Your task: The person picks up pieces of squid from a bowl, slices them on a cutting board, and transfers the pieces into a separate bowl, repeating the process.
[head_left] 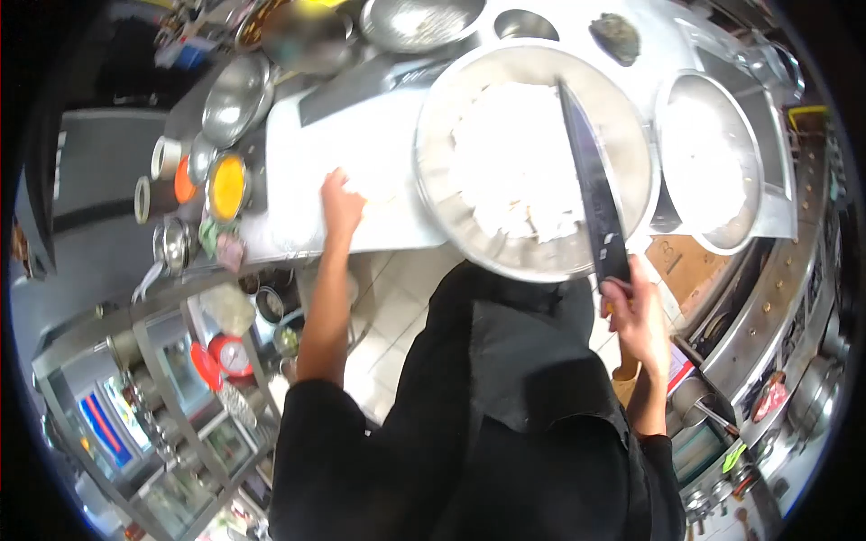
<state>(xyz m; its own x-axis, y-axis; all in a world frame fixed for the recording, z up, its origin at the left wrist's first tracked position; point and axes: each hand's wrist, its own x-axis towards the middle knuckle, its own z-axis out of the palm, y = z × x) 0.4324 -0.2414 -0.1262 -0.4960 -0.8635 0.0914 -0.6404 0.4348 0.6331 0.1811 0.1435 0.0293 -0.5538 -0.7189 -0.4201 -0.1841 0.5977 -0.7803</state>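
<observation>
A large knife (593, 171) with a broad dark blade slants over the big metal bowl (437, 194), and my right hand (639, 311) grips its handle near the bowl's front right rim. White chopped pieces (519, 162) fill much of the bowl; glare hides what they are. My left hand (343, 206) is over the white cutting board (302, 149), left of the bowl. Its fingers look curled in, and whether anything small is between them cannot be made out.
To the right is another metal bowl (756, 153) with bright white contents. Steel bowls (236, 99) and a container of yellow food (227, 187) stand at the left. A dark flat blade-like piece (347, 95) lies along the board's back edge. Shelving (176, 361) stands lower left.
</observation>
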